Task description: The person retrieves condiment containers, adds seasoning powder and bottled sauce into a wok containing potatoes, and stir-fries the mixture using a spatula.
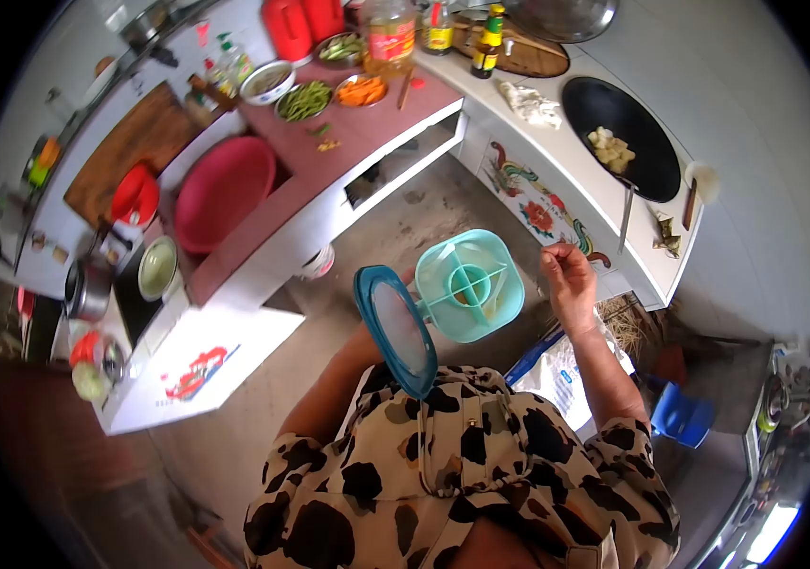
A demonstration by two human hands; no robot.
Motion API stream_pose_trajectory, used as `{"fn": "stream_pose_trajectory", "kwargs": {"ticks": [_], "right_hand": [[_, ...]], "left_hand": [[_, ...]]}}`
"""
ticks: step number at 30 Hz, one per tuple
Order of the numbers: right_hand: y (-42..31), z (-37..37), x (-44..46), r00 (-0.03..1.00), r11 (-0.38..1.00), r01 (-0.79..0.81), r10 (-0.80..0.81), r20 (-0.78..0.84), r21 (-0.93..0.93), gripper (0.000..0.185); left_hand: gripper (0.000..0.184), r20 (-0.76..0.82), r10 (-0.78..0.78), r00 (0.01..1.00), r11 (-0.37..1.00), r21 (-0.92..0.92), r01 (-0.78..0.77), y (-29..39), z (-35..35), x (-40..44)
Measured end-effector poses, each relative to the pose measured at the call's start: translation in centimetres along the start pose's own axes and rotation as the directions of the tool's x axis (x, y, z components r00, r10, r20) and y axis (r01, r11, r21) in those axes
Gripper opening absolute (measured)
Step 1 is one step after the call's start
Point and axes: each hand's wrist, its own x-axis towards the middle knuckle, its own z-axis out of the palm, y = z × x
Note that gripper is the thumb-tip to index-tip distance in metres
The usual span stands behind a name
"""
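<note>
A turquoise seasoning box point(469, 325) with several compartments is held up in front of my body, its dark teal-rimmed lid point(397, 332) swung open to the left. My left hand point(410, 279) holds the box from the left side; most of its fingers are hidden behind the lid. White and brownish contents show dimly inside the compartments. To the right of the box, apart from it, my right hand point(571, 283) is raised with thumb and fingertips pinched together. Whatever may be between those fingertips is too small to make out.
On the right counter, a black wok point(642, 156) holds pale chunks point(610, 150), with a metal-handled spatula point(627, 218) over its edge. A sauce bottle point(488, 43) stands behind. Green beans point(306, 100) and carrot pieces point(361, 91) sit on the red counter, near a pink basin point(225, 194).
</note>
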Motion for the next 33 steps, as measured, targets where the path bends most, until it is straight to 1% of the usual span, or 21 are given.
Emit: {"fn": "stream_pose_trajectory", "kwargs": {"ticks": [1,2,4,6,7,9,10,12,14,15,17,18,20,21,23,24,25,26,29,32,33], "right_hand": [[-1.0,0.2,1.5,0.998,0.991,0.06,-0.062,-0.011,-0.122,0.008],[-1.8,0.6,3.1,0.98,0.946,0.191,-0.197,0.003,-0.262,0.011],[-4.1,2.0,6.5,0.936,0.847,0.337,-0.347,0.053,-0.411,0.015],[-4.3,3.8,9.2,0.873,0.731,0.448,-0.481,0.076,-0.516,0.017],[-4.5,4.5,10.6,0.86,0.662,0.462,-0.497,0.116,-0.59,0.016],[-5.1,5.3,13.2,0.849,0.517,0.462,-0.494,0.19,-0.72,0.016],[-4.1,5.6,14.4,0.843,0.495,0.439,-0.515,0.154,-0.75,0.017],[-3.7,5.8,16.0,0.907,0.522,0.321,-0.408,0.099,-0.79,0.018],[-2.6,5.6,17.7,0.929,0.527,0.256,-0.366,0.055,-0.811,0.019],[-2.1,5.4,18.6,0.937,0.545,0.241,-0.347,0.046,-0.803,0.019],[-1.1,4.7,20.1,0.951,0.584,0.215,-0.308,0.031,-0.783,0.019],[-0.6,4.4,20.9,0.948,0.588,0.224,-0.318,0.033,-0.778,0.018],[0.5,3.0,22.5,0.937,0.576,0.244,-0.348,0.036,-0.78,0.018],[1.0,2.5,23.4,0.944,0.585,0.231,-0.327,0.035,-0.777,0.015],[2.9,0.8,26.0,0.925,0.611,0.297,-0.375,0.062,-0.734,0.014],[3.4,-0.1,27.2,0.912,0.595,0.34,-0.398,0.101,-0.728,0.014],[4.5,-1.1,28.4,0.925,0.639,0.33,-0.366,0.103,-0.695,0.014],[5.0,-2.3,29.4,0.931,0.662,0.328,-0.349,0.11,-0.674,0.013],[6.2,-6.6,32.8,0.955,0.749,0.283,-0.276,0.107,-0.598,0.011],[8.3,-11.2,36.0,0.982,0.784,0.176,-0.096,0.163,-0.596,0.013],[8.7,-12.5,37.1,0.979,0.787,0.17,-0.064,0.196,-0.593,0.013]], "left_hand": [[0.085,0.009,-0.042,0.999,0.996,0.078,0.042,1.3,-0.8,1.9],[0.086,0.023,-0.092,0.996,0.969,0.232,0.084,3.1,-1.6,4.1],[0.089,0.082,-0.099,0.992,0.931,0.36,0.063,4.5,-3.3,8.1],[0.09,0.154,-0.055,0.986,0.938,0.346,-0.002,4.2,-5.4,11.6],[0.091,0.177,-0.049,0.983,0.936,0.352,-0.017,4.5,-6.2,13.3],[0.09,0.193,-0.119,0.974,0.931,0.362,0.042,4.3,-7.6,15.7],[0.089,0.211,-0.161,0.964,0.936,0.343,0.081,3.7,-8.5,17.0],[0.088,0.274,-0.215,0.937,0.954,0.266,0.141,3.1,-9.1,19.8],[0.086,0.335,-0.238,0.912,0.949,0.28,0.146,2.6,-9.6,22.7],[0.083,0.352,-0.255,0.901,0.927,0.354,0.125,2.3,-10.1,24.1],[0.077,0.336,-0.274,0.901,0.915,0.38,0.136,1.5,-10.8,26.0],[0.074,0.308,-0.271,0.912,0.928,0.334,0.163,1.7,-10.3,26.9],[0.069,0.268,-0.277,0.923,0.89,0.433,0.142,1.7,-9.8,29.5],[0.067,0.254,-0.28,0.926,0.818,0.568,0.092,1.7,-10.3,30.6],[0.067,0.245,-0.239,0.939,0.718,0.696,0.001,2.0,-9.2,33.5],[0.068,0.25,-0.201,0.947,0.711,0.702,-0.034,3.2,-7.5,34.8],[0.07,0.253,-0.163,0.954,0.701,0.71,-0.068,3.7,-6.2,36.3],[0.072,0.213,-0.168,0.962,0.755,0.656,-0.013,3.0,-5.9,38.0],[0.074,0.317,-0.167,0.934,0.653,0.745,-0.136,3.0,-3.8,43.9],[0.076,0.193,-0.211,0.958,0.855,0.512,0.085,0.6,-2.2,48.6],[0.076,0.205,-0.194,0.959,0.849,0.525,0.06,0.8,-0.9,50.2]]}}
